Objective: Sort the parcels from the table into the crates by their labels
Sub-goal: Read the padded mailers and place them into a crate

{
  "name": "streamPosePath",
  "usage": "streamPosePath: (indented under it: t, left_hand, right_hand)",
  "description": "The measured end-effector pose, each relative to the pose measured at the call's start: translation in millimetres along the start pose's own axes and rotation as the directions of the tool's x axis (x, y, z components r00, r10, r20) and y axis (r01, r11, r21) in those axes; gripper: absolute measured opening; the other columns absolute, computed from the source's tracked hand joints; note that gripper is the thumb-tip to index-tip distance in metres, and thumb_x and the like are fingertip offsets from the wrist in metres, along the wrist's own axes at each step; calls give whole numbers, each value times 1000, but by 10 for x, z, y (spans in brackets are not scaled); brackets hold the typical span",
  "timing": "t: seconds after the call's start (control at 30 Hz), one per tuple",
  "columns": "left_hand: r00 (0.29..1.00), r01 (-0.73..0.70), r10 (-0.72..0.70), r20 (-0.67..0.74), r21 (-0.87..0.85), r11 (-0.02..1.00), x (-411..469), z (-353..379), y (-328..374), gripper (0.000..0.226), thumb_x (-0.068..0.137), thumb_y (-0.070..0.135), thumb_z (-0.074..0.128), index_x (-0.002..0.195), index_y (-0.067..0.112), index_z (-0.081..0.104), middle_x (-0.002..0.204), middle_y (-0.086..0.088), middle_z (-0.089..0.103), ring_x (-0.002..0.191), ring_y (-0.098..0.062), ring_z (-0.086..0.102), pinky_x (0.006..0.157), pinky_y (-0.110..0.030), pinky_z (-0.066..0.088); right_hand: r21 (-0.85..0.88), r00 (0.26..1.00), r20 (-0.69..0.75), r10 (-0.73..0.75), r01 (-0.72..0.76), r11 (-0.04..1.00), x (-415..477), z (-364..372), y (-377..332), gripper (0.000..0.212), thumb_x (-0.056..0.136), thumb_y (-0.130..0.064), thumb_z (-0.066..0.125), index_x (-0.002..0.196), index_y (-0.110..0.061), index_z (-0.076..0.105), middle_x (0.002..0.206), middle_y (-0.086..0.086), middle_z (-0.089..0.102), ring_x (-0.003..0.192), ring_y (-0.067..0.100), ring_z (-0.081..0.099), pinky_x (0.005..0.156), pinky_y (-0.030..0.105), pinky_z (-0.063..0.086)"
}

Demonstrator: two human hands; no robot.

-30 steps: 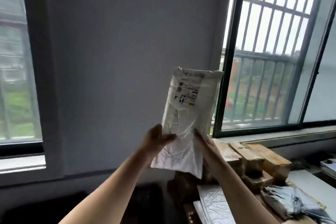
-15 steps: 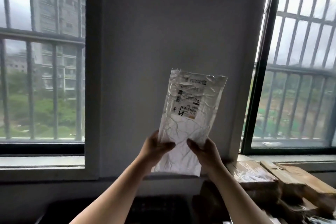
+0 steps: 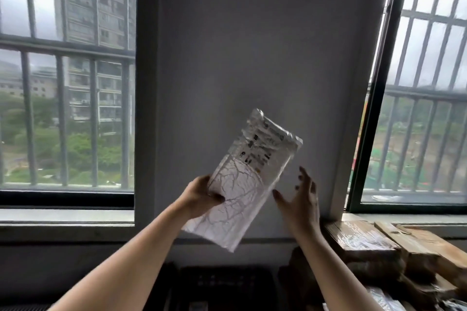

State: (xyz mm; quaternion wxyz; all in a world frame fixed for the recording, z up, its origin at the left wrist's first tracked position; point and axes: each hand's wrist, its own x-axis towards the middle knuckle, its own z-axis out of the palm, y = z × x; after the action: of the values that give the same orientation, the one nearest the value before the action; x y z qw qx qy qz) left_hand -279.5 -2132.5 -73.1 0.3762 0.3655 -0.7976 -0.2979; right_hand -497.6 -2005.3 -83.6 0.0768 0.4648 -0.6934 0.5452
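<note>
White parcel [image 3: 249, 179], tilted toward one o'clock, likely for label reading, is gripped by left hand [image 3: 199, 197]; right hand [image 3: 302, 201] is spread, empty.

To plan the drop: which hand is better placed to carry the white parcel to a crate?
Probably left: the left hand grips the white parcel, while the right hand is open and apart from it.

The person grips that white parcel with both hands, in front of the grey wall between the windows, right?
Not quite. In the head view only the left hand grips the white parcel; the right hand is open beside it, gripping nothing. It is indeed in front of the grey wall between the windows.
</note>
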Motion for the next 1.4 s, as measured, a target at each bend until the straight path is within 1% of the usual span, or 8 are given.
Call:
streamPosePath:
  t: [0.17,0.33,0.43,0.53,0.67,0.83,0.97,1.4]
  left_hand:
    - [982,-177,96,160,640,747,65,-504,40,33,77,25,79,108,17,70,103,-2,71,94,-26,67,75,-27,49]
    - [959,-269,103,263,735,623,-40,-709,205,28,81,24,81,108,23,72,104,2,71,91,-23,66,78,-30,54]
    - [958,-283,154,241,724,629,-160,-834,162,19,83,20,79,101,23,74,95,2,71,89,-24,67,71,-28,48]
    - [942,-241,335,15,727,643,-226,-1030,-63,36,88,24,72,123,25,67,122,1,67,127,-26,56,108,-44,40]
    - [895,-26,168,-413,327,945,-319,-1288,-311,104,80,31,84,160,21,18,165,-5,19,152,-24,18,125,-45,19]
    - [982,187,-179,53,-316,930,-645,-1234,-562,42,84,37,80,117,13,67,110,-4,74,100,-15,69,86,-33,56]
    - [984,72,-114,-141,-269,960,-840,-1055,-645,15,92,1,70,83,13,68,61,17,66,57,10,55,59,-9,41]
    - [907,420,-420,43,-193,887,-917,422,-1136,26,84,3,77,108,7,70,103,-5,75,93,-16,70,89,-30,54]
  right_hand:
    - [-239,842,129,-524,540,807,16,87,-526,67,80,-35,82,140,-19,55,134,6,59,125,34,54,104,48,47]
    - [-394,732,577,-362,638,662,-117,433,-1000,51,90,-50,67,135,-27,56,129,5,68,119,28,63,103,42,45]
    - [-350,743,579,-337,599,720,-163,612,-1068,25,96,-40,64,116,-25,62,107,6,74,97,31,70,72,33,48]
    - [-246,828,477,-295,448,859,-177,741,-1042,10,95,-33,65,99,-24,67,95,6,74,88,32,68,70,35,50]
    - [116,944,327,-53,16,993,-187,877,-1000,7,93,-22,70,95,-15,68,84,5,71,73,21,61,58,29,44]
    - [517,869,472,151,-412,750,-423,1151,-989,31,93,-12,72,113,6,57,102,20,74,96,37,71,85,48,58]
    - [478,862,486,148,-403,781,-587,1224,-1037,23,92,-11,73,86,-6,52,79,9,65,78,21,60,71,26,47]
    - [-110,836,501,224,-195,975,-778,926,419,28,93,-28,69,116,-14,68,110,6,75,106,28,67,73,27,38]
